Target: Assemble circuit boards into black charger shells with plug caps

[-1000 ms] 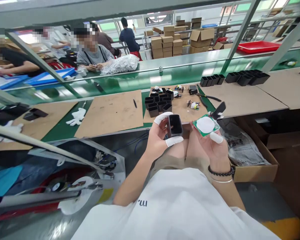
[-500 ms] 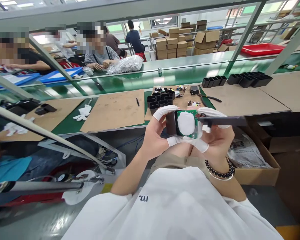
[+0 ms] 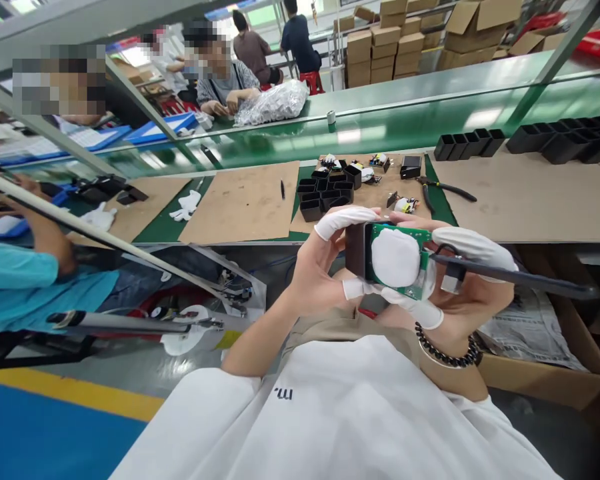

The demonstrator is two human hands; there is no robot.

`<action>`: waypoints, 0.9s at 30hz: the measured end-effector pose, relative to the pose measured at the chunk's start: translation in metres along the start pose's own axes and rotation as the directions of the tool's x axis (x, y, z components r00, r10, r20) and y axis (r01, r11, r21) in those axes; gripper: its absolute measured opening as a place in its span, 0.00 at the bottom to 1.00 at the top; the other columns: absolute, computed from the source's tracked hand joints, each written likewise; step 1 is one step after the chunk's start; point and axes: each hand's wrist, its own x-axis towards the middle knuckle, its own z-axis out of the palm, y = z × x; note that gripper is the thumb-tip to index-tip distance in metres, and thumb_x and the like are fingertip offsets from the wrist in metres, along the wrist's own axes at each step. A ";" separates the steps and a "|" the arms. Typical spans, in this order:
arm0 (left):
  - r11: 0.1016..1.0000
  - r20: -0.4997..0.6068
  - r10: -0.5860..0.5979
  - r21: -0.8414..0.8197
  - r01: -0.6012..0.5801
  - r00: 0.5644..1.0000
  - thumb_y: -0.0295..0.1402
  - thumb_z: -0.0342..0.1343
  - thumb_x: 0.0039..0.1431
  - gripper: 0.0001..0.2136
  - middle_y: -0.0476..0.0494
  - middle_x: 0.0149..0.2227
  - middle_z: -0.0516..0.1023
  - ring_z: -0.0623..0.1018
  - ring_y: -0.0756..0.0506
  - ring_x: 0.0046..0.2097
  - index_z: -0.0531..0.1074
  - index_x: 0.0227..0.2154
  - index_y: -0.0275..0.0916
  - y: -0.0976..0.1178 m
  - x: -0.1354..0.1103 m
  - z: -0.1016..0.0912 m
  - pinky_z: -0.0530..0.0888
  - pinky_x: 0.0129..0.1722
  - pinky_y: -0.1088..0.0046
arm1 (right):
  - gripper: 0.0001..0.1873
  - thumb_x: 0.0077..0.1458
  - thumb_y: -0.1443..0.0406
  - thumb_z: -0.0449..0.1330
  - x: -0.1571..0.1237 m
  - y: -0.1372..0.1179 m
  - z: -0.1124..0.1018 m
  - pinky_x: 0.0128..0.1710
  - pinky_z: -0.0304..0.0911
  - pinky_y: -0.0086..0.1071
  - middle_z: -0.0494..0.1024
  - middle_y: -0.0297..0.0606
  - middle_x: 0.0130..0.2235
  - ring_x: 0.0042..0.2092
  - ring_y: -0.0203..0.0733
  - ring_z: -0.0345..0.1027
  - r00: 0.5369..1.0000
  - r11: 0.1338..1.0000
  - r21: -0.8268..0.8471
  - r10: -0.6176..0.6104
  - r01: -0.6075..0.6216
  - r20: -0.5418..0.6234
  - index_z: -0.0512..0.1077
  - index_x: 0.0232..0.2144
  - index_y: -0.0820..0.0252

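Before my chest, my left hand (image 3: 315,273) is closed around a black plastic case (image 3: 356,250), with white finger cots on thumb and finger. Partly inside the case's open end sits a green circuit board (image 3: 427,235), a rounded white pad (image 3: 396,258) covering its face. My right hand (image 3: 473,300), also wearing finger cots, grips the board's outer end. A flat black panel (image 3: 540,275), seen nearly edge-on, sticks out to the right across this hand. Dark wire and a small pale block show between panel and board.
On the bench are several black cases (image 3: 325,193), loose circuit assemblies (image 3: 406,203), pliers (image 3: 450,189), a black pen (image 3: 283,189) and white gloves (image 3: 185,205). More cases (image 3: 470,144) stand at right. A paper-lined carton (image 3: 595,363) is below. Co-workers sit at left and across the green belt.
The camera view has turned, so the bench appears shifted. Both hands with the case and board appear farther right and larger. The black panel now tilts down at its right end.
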 end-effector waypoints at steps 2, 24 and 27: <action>0.999 -0.009 -0.010 0.039 0.010 1.000 0.51 0.74 0.48 0.34 0.38 0.57 0.76 0.79 0.33 0.61 0.73 0.57 0.47 -0.001 0.000 0.006 0.81 0.58 0.58 | 0.31 0.52 0.61 0.72 -0.001 0.006 -0.006 0.62 0.75 0.53 0.84 0.26 0.53 0.57 0.55 0.79 0.998 0.995 -0.084 -0.051 0.047 -0.047 0.74 0.57 0.27; 0.984 -0.043 -0.180 -0.016 0.179 0.983 0.41 0.82 0.36 0.34 0.40 0.52 0.78 0.80 0.31 0.58 0.79 0.50 0.46 -0.023 0.031 0.023 0.82 0.55 0.55 | 0.21 0.53 0.50 0.67 0.017 0.047 -0.030 0.66 0.69 0.57 0.84 0.30 0.49 0.63 0.58 0.74 0.988 0.980 -0.157 0.101 -0.119 -0.114 0.73 0.50 0.35; 0.980 -0.052 -0.199 -0.031 0.197 0.979 0.43 0.81 0.36 0.34 0.39 0.52 0.78 0.79 0.30 0.59 0.79 0.50 0.46 -0.026 0.035 0.022 0.81 0.57 0.53 | 0.26 0.46 0.50 0.70 0.015 0.055 -0.038 0.68 0.64 0.59 0.83 0.31 0.52 0.65 0.61 0.70 0.976 0.975 -0.038 0.217 -0.218 -0.029 0.73 0.49 0.36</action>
